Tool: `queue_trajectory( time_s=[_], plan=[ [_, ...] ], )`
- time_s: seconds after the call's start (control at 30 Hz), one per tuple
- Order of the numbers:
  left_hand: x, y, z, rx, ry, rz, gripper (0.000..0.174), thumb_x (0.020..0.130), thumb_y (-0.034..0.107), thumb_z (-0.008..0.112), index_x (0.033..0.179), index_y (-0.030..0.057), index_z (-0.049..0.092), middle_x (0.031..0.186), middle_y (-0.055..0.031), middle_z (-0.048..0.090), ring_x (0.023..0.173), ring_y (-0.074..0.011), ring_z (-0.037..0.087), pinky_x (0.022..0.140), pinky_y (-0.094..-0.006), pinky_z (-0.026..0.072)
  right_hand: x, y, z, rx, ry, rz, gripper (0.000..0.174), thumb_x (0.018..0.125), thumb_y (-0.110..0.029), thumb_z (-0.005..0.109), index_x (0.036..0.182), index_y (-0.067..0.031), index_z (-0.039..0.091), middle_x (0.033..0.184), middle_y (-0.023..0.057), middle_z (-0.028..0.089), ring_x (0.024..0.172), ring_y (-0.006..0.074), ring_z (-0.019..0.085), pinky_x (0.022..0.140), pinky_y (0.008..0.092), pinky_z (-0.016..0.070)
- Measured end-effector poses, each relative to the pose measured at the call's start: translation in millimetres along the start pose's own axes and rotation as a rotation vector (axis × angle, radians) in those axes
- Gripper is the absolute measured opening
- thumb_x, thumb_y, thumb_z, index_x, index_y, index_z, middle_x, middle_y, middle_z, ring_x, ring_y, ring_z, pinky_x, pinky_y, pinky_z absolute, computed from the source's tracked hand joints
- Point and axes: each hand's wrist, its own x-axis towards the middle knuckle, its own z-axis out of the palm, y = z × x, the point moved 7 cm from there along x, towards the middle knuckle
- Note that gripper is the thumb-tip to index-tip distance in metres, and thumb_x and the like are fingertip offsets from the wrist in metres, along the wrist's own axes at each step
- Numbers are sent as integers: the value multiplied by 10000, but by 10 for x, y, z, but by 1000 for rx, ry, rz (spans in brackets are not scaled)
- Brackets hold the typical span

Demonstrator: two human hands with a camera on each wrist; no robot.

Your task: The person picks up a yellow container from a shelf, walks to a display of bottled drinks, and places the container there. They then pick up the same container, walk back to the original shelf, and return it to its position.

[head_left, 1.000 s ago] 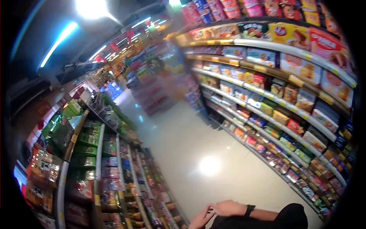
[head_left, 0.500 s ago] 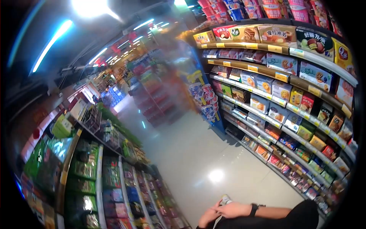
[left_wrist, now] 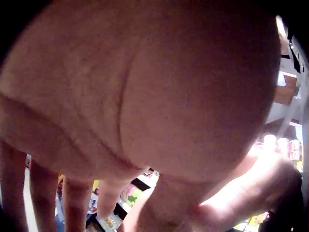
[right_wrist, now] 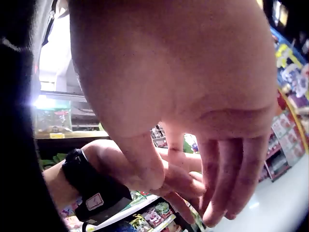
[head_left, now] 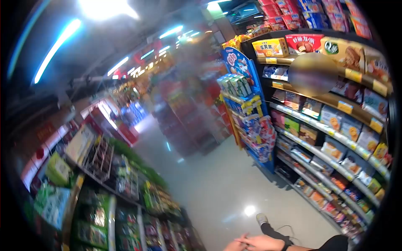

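in a shop aisle, a smooth, glossy pale floor (head_left: 205,201) throws back the ceiling light between two rows of shelves. on the right-hand shelves (head_left: 335,130), stiff oblong boxes stand upright behind ribbed price rails, a yellow carton (head_left: 270,47) and a red carton (head_left: 304,44) among them; at their near end is a flat blue display stand (head_left: 238,67). the left-hand side carries shiny, crinkled plastic packs (head_left: 94,230). close up, the palms look creased and softly rounded.

nearest the hands, on the left wrist, sits a matt black box (right_wrist: 116,203) with a small white label, beside a dark strap (right_wrist: 78,169). a light-coloured shoe (head_left: 261,218) and a black trouser leg (head_left: 272,232) show just beyond the hands.

the left hand (left_wrist: 140,96) and the right hand (right_wrist: 178,87) meet low in the head view, fingers overlapping. the right fingers hang long and loose with the thumb apart; the left fingers are slack and extended too. whether either presses on the other, i cannot tell.
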Motion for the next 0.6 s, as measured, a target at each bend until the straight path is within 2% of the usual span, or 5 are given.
queue_trajectory(
  time_s=[0.17, 0.2, 0.33, 0.37, 0.6],
  plan=[
    [413, -309, -878, 75, -41, -213, 484, 1057, 326, 563, 1427, 15, 574, 1418, -234, 610, 1320, -378, 566, 1131, -446, 422, 1374, 981, 230, 707, -92, 9, 485, 973, -209, 638, 1441, -113, 554, 1222, 231, 687, 1056, 444, 674, 918, 505, 544],
    [545, -293, -1140, 94, -27, -224, 481, 1061, 332, 558, 1419, 11, 583, 1411, -235, 614, 1319, -382, 565, 1133, -448, 419, 1584, 668, -365, 133, -58, -203, 387, 1013, -227, 599, 1373, -85, 621, 1218, 224, 689, 1079, 417, 673, 941, 491, 535],
    [1313, -194, -2308, 205, -3, -330, 489, 1086, 344, 521, 1432, 4, 577, 1382, -244, 624, 1303, -404, 567, 1116, -463, 430, 2732, 806, -1071, -82, -106, -235, 672, 1031, -277, 555, 1636, -237, 267, 1048, 165, 710, 986, 365, 692, 776, 506, 572],
    [1449, -1025, -2319, 200, 255, -129, 547, 1083, 390, 521, 1472, 5, 539, 1384, -251, 619, 1311, -401, 563, 1114, -461, 431, 2984, 742, -1485, -58, -37, -268, 682, 1031, -276, 556, 1640, -215, 257, 1052, 165, 708, 995, 365, 690, 795, 509, 569],
    [2825, -1083, -3351, 14, 158, -371, 667, 986, 421, 686, 1484, 15, 512, 1322, -221, 670, 1222, -372, 640, 1016, -446, 515, 4117, 1065, -2423, 79, 408, -96, 445, 1012, -205, 569, 1446, -115, 525, 1137, 170, 689, 966, 371, 690, 844, 464, 559]
  ],
)
